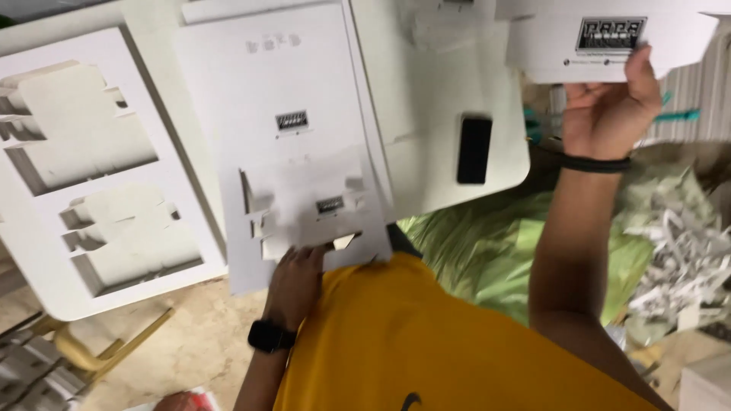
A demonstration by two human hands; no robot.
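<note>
left hand [295,270] — flat on die-cut sheet [304,205] | right hand [609,99] — raised, grip pinching white card [609,38]

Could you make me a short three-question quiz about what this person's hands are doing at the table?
1. True or false: the right hand holds a white card piece raised off the table.
2. What does the left hand rest on: (a) the black phone, (b) the die-cut white sheet, (c) the shredded paper?
3. Which wrist wears the black watch?

Key: 1 true; 2 b; 3 left.
</note>
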